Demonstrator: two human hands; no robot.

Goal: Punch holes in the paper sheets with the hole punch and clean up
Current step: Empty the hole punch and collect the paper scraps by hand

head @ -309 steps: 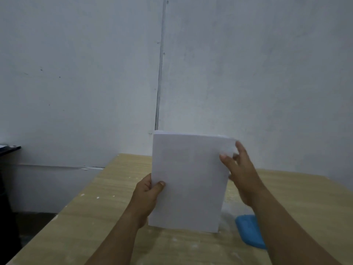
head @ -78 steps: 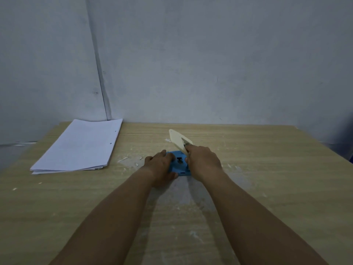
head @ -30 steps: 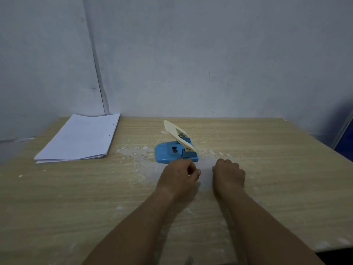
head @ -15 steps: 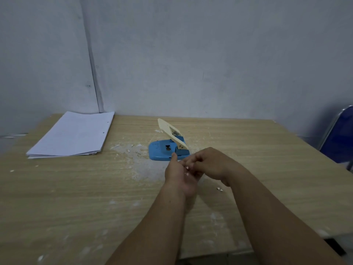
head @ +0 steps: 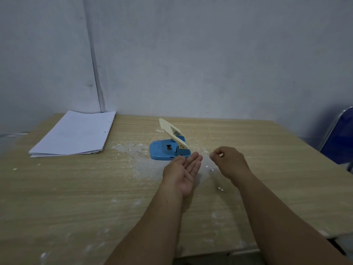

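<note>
A blue hole punch [head: 165, 151] with a raised cream lever stands mid-table. The punched stack of white paper sheets [head: 75, 133] lies flat at the far left. My left hand [head: 183, 172] is held palm up just in front of the punch, fingers extended, nothing visible in it. My right hand [head: 230, 162] hovers to its right with the fingers pinched on a small white paper scrap [head: 221, 155]. More white scraps [head: 220, 188] lie on the table between and below the hands.
The wooden table [head: 76, 197] carries white dust and paper bits [head: 133, 150] left of the punch. A grey wall stands right behind the table. A blue chair [head: 342, 136] sits at the right edge. The table's near edge runs below my forearms.
My hands, which were together half a second ago, have parted: the left palm has turned up and the right has moved rightwards, pinching a scrap. Before that both hands left the punch.
</note>
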